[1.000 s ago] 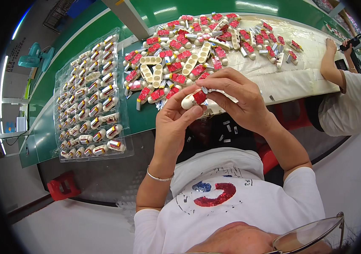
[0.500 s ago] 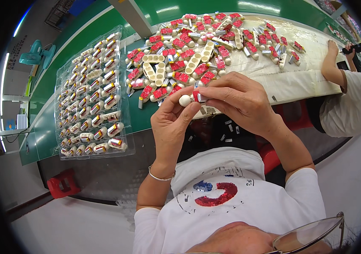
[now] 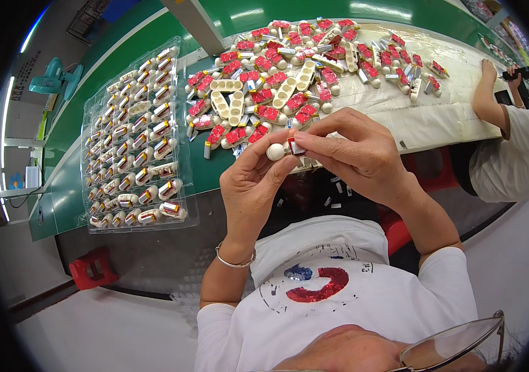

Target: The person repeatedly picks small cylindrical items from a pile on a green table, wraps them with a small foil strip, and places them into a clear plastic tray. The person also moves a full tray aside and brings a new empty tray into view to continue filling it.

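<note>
Held in front of my chest, just off the table's near edge, is a small cream piece with a ball-shaped end [image 3: 275, 152] and a red and white wrapped part. My left hand [image 3: 249, 180] pinches it near the ball between thumb and fingers. At the wrapped part, my right hand [image 3: 360, 146] has its thumb and fingertips closed, covering much of it. Beyond the hands spreads a pile of similar pieces with red labels [image 3: 267, 113]. Among them lie several cream strips with round hollows [image 3: 283, 92].
To the left, a clear plastic tray [image 3: 191, 218] holds rows of similar pieces on the green table [image 3: 66, 180]. A grey post [image 3: 195, 26] rises behind the pile. At the right, another person's arm [image 3: 486, 99] rests by the table. A red stool [image 3: 92, 268] stands lower left.
The held piece has turned slightly, and its ball end now faces up more fully. A white face of the wrapped part shows by my right fingertips. Both hands stay nearly in place.
</note>
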### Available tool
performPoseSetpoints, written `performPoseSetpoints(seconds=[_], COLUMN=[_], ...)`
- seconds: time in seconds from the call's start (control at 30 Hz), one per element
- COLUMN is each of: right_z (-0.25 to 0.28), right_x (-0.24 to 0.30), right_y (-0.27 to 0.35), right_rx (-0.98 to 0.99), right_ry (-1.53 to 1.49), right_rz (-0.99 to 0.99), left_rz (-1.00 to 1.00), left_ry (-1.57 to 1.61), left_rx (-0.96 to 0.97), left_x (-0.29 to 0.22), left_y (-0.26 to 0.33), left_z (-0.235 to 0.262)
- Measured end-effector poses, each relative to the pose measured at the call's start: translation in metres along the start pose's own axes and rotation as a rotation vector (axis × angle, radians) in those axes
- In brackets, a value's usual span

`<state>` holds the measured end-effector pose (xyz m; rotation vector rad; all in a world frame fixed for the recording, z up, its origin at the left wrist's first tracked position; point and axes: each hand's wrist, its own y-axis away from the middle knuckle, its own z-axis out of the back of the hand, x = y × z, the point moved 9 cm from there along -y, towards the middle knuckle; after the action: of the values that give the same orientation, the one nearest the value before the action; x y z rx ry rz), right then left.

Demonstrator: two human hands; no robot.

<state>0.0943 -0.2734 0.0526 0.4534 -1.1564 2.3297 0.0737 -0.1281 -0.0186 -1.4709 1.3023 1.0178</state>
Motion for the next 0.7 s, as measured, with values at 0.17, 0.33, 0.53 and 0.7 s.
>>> performPoseSetpoints(seconds=[0.17, 0.33, 0.53, 0.7], right_z=[0.0, -0.002, -0.011, -0.008], right_x=[0.001, 0.002, 0.001, -0.016], right_y=[0.0, 0.003, 0.005, 0.006], right_rx=[0.009, 0.02, -0.005, -0.109], right_ry=[-0.003, 0.039, -0.035, -0.261], right_rz=[-0.02, -0.024, -0.025, -0.21], left_rz=[-0.003, -0.048, -0.02, 0.092], left_ry=[-0.027, -0.065, -0.011, 0.168], left_rx=[0.008, 0.004, -0.058, -0.144], left_x=[-0.002, -0.005, 0.007, 0.017], left_y=[0.001, 0.001, 0.0, -0.006], left_z=[0.0, -0.002, 0.004, 0.014])
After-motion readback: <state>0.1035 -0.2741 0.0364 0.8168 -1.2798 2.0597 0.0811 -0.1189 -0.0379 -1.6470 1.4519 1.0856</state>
